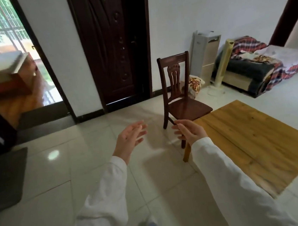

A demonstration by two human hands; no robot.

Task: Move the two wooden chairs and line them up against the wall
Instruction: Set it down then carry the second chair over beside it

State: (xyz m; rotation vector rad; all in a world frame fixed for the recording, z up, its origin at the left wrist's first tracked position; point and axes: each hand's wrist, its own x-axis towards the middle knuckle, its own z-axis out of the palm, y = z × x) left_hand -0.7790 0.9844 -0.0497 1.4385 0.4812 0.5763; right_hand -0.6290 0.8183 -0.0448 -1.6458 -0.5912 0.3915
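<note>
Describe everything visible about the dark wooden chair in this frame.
The dark wooden chair looks like reddish-brown varnished wood, with a carved, slotted back splat, a flat top rail and a glossy solid seat. It stands upright on the pale tiled floor, at the far corner of a light wooden table, its seat facing right. Neither hand touches it: the left hand and right hand are open in front of it.

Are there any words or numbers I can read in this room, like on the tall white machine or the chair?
No text can be read anywhere.
Tall white machine: a faint mark near its top, too blurred to read.
Wooden chair: only carved shapes, no words.
Dark door: carved patterns, no words.
</note>
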